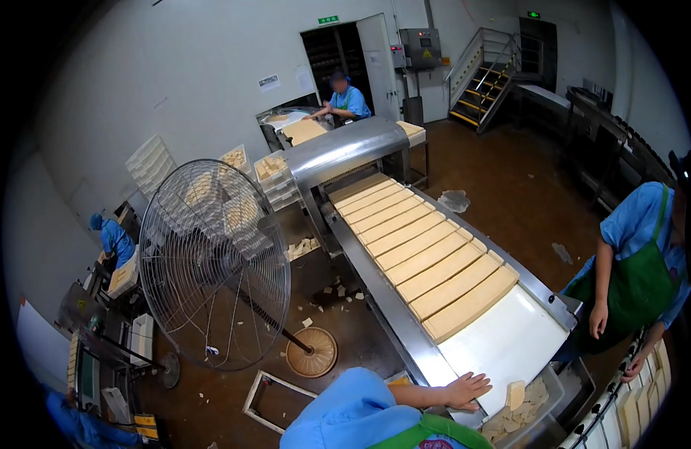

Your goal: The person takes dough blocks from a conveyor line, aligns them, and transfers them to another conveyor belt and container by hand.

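My left hand lies palm down, fingers spread, at the near end of a white conveyor belt, holding nothing. Farther up the belt, several long pale-yellow slabs lie side by side in a row reaching back to a metal hood. Just right of my hand, a small pale-yellow block rests over a clear bin of thin pale scraps. My right hand is out of view.
A large wire-caged fan stands left of the conveyor. The metal machine hood spans its far end. A co-worker in a green apron stands at right beside another row of slabs. Scraps litter the floor.
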Demonstrator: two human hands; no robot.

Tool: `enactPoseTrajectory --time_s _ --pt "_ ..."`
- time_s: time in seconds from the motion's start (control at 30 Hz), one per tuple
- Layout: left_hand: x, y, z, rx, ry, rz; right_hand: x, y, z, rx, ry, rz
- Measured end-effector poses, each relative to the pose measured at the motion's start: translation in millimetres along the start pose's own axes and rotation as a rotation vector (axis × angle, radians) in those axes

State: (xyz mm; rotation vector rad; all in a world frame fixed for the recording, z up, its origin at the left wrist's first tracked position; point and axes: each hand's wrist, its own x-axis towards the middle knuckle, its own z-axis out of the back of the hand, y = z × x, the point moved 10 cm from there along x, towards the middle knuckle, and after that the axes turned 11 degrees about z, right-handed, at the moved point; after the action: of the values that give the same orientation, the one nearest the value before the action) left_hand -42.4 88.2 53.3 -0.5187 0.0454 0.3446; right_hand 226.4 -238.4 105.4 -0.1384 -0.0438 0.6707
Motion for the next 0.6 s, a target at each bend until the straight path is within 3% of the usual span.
enactPoseTrajectory --time_s 0.07,0.47,0.6 --pt "-3 -3 -6 0.04 0.13 -0.004 0 1 2 0.005 -0.004 -0.001" --pt "-32 -25 0 -0.168 0.272 -0.142 -8 8 7 0.018 -0.01 -0.021" --pt "-29 -10 14 -0.578 0.235 -0.094 -9 8 10 0.012 -0.008 -0.029"
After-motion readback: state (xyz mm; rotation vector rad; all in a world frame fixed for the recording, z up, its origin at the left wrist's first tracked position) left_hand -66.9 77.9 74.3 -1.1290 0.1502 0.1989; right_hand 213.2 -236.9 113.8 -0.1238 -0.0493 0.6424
